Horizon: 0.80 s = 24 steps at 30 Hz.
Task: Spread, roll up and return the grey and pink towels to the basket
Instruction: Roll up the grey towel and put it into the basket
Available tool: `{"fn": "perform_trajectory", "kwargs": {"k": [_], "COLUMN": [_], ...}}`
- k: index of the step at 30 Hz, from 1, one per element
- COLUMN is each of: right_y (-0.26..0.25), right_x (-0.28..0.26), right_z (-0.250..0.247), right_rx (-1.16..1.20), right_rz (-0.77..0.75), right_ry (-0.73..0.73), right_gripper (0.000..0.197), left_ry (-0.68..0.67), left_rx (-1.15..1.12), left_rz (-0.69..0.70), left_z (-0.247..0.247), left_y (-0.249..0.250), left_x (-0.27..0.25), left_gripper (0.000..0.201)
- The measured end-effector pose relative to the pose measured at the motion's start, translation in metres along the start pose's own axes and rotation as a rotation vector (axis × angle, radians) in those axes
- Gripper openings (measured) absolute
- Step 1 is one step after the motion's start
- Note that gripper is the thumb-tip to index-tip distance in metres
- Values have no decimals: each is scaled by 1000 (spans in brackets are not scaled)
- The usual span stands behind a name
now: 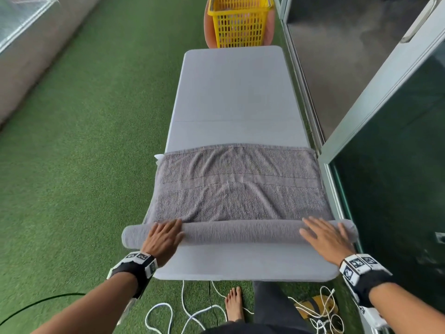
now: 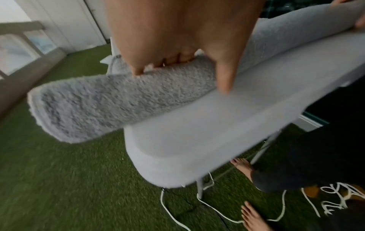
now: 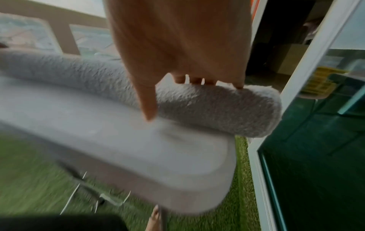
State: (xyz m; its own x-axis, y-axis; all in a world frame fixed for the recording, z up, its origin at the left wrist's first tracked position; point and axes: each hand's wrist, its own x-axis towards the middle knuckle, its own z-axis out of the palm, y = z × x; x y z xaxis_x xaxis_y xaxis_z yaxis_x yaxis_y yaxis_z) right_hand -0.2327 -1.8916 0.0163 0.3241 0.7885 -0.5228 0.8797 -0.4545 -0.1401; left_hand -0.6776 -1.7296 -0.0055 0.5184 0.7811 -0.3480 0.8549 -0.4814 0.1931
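A grey towel point(image 1: 238, 189) lies across the near part of a long grey padded table point(image 1: 231, 92). Its near edge is wound into a roll point(image 1: 240, 231) that overhangs both table sides. My left hand point(image 1: 163, 237) lies flat on the roll's left part, fingers straight point(image 2: 168, 61). My right hand point(image 1: 325, 235) presses flat on the roll's right part, fingers spread point(image 3: 197, 81). The yellow basket point(image 1: 239, 22) stands beyond the far end of the table; something pinkish shows through its slots, too unclear to name.
Green artificial turf point(image 1: 84, 141) covers the floor on the left. A glass sliding door and its frame point(image 1: 385, 116) run close along the table's right side. White cables point(image 1: 192, 314), my bare feet point(image 1: 234, 304) and a yellow sandal point(image 1: 315, 307) lie below the near table edge.
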Motion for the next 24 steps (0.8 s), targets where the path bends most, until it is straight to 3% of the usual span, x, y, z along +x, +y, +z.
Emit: {"fn": "perform_trajectory", "kwargs": {"k": [4, 8, 12, 15, 18, 21, 23, 24], "right_y": [-4, -11, -7, -7, -9, -16, -21, -23], "right_x": [-22, -39, -34, -16, -6, -6, -9, -9], "right_z": [26, 52, 40, 16, 2, 6, 13, 15], "right_rx": [-186, -184, -212, -155, -86, -40, -146, -197], "right_rz": [15, -16, -43, -70, -69, -55, -45, -41], "right_ry": [-3, 94, 10, 14, 113, -33, -45, -19], "right_gripper": [76, 65, 46, 47, 52, 73, 83, 81], "left_ry": [-82, 9, 5, 27, 120, 32, -22, -30], "left_rx": [94, 51, 32, 70, 25, 30, 89, 103], "left_rz": [25, 14, 121, 122, -18, 14, 47, 55], "left_z": [22, 29, 22, 7, -2, 10, 18, 17], "left_y": [3, -2, -16, -16, -11, -7, -6, -3], "left_x": [-16, -41, -45, -29, -16, -15, -14, -12], "left_gripper": [82, 61, 37, 57, 66, 73, 90, 87]}}
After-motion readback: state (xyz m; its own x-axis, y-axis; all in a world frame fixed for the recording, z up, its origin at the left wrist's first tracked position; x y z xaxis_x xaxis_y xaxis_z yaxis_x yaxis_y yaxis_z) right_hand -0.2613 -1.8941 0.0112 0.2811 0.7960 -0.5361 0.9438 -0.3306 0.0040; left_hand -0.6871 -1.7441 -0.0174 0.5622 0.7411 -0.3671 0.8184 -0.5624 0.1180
